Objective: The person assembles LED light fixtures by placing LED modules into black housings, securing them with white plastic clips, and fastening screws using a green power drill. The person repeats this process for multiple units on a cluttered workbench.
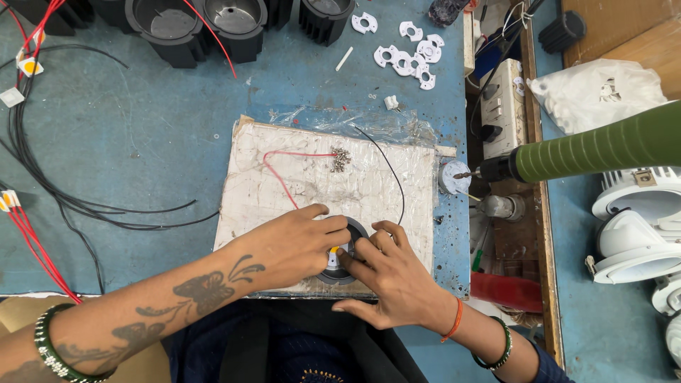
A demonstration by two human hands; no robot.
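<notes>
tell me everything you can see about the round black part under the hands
The round black housing lies flat on the near edge of the plastic-wrapped work board. It looks like dark ribbed metal, mostly hidden. A white holder with a yellow spot shows at its centre. The left hand and right hand both press fingertips on it. A black wire arcs away from it.

Open blue table (142, 135) left of the wrapped board (255, 191); black cables (42, 177) cross it; a green-sleeved screwdriver (582, 150) blocks the right.
</notes>
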